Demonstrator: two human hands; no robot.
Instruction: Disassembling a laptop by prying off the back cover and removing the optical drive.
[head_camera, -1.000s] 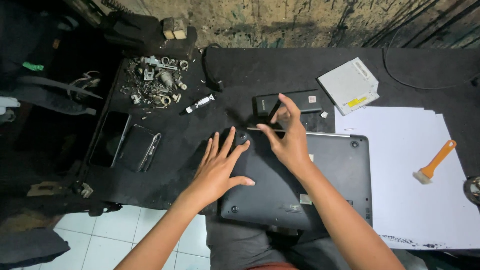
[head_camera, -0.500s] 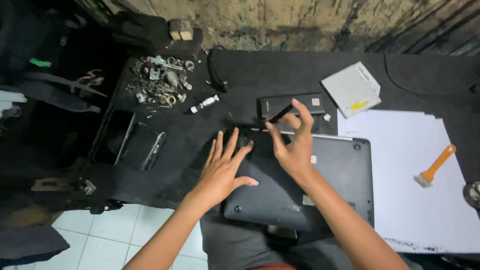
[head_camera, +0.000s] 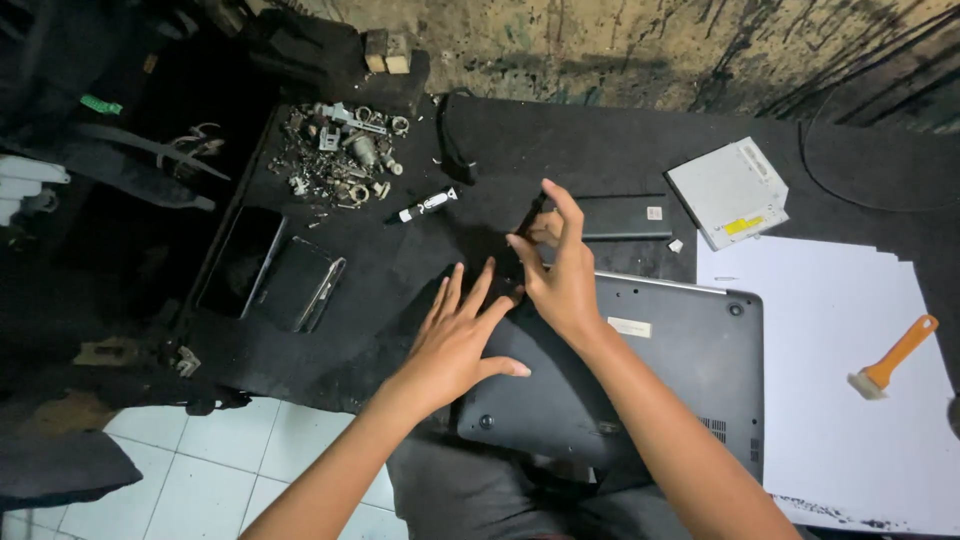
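A dark grey laptop lies upside down on a black work surface, its near edge hanging over toward the person's lap. Its underside shows small screw holes, a pale rectangular label and a vent grille near the right corner. The left hand lies flat with fingers spread wide on the laptop's left far corner. The right hand is raised at the far edge, thumb and fingers pinched on a thin black strip tilted upward. Just behind lies a flat black battery pack. A white disc drive rests nearby, beside white paper carrying an orange-handled brush.
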